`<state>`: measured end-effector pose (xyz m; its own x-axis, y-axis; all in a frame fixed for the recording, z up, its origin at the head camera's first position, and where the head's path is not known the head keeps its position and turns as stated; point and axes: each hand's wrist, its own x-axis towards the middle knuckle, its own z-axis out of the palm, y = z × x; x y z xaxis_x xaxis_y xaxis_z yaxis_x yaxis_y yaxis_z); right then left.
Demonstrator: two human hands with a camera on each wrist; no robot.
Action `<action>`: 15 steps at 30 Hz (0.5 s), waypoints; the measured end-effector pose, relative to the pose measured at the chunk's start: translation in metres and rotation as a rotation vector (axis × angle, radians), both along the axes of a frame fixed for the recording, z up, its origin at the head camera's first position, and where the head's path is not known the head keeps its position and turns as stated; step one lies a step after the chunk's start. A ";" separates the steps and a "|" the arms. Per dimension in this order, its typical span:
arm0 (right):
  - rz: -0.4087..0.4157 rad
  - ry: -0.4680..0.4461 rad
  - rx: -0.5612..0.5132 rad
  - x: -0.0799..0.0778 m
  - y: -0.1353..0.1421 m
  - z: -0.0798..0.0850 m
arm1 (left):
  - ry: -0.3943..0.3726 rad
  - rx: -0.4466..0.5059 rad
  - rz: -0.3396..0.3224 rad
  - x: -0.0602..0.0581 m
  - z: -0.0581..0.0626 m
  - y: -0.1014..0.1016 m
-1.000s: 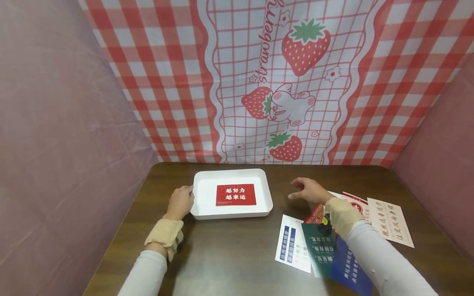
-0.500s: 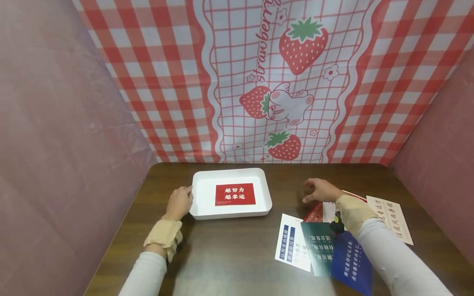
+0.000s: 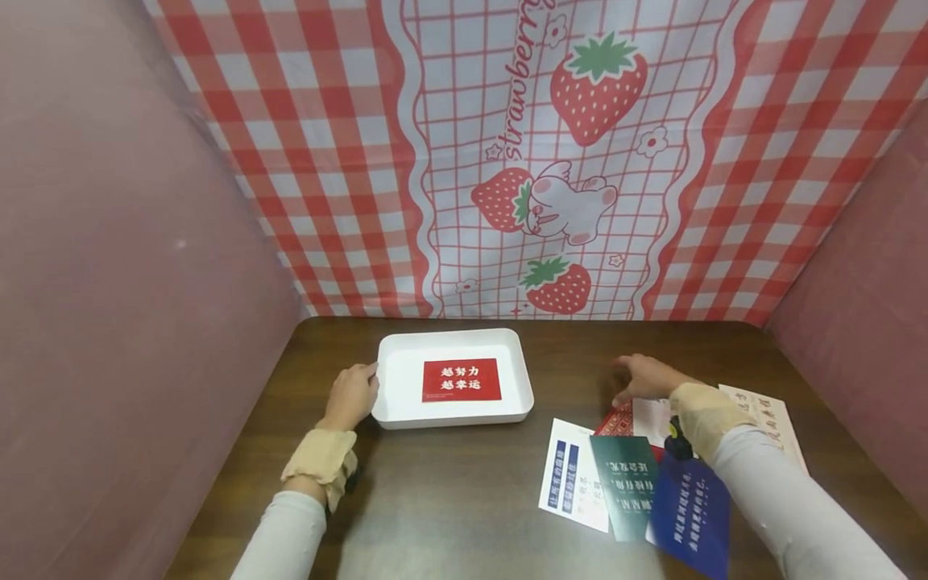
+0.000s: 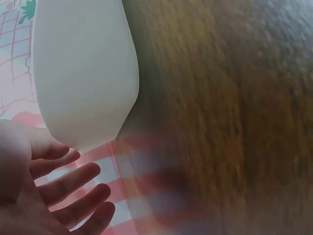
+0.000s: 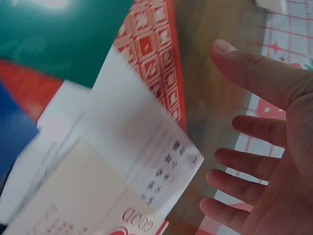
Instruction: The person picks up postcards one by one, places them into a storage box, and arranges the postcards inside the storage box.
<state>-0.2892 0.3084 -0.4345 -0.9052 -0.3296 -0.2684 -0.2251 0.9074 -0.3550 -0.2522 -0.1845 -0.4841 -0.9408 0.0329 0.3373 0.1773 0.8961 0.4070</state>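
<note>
My left hand [image 3: 353,396] pinches the left rim of a white tray [image 3: 398,387] between thumb and forefinger; in the left wrist view its other fingers [image 4: 73,182] stretch loosely below the tray's corner. Inside the tray lies a red card [image 3: 461,380] with white lettering. On the right, my right hand [image 3: 647,377] hovers with spread fingers over the far edge of a fan of overlapping cards, holding nothing. Nearest to it are a white card [image 5: 142,117] and a red patterned card [image 5: 164,54]. A cream card [image 3: 770,420] is partly hidden behind the right wrist.
Closer to me lie a white card with blue blocks [image 3: 565,483], a green card [image 3: 623,491] and a blue card [image 3: 692,515]. A checked strawberry cloth [image 3: 565,266] hangs behind the wooden table [image 3: 449,499]; pink cloth walls flank it.
My right hand has moved rightward from beside the tray to above the far edge of the cards. My left hand and the tray stay in place.
</note>
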 end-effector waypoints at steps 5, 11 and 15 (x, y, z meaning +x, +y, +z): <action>-0.024 -0.025 0.043 -0.004 0.007 0.001 | 0.004 -0.017 -0.015 -0.002 0.003 0.000; -0.028 -0.045 0.061 -0.006 0.014 0.003 | -0.002 -0.020 -0.010 -0.002 0.003 0.000; -0.037 -0.077 0.121 -0.009 0.018 0.002 | -0.010 -0.013 -0.007 -0.001 0.004 0.000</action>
<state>-0.2978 0.3264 -0.4323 -0.8912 -0.2571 -0.3736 -0.1665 0.9517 -0.2578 -0.2537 -0.1842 -0.4803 -0.9438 0.0437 0.3277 0.1794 0.9002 0.3968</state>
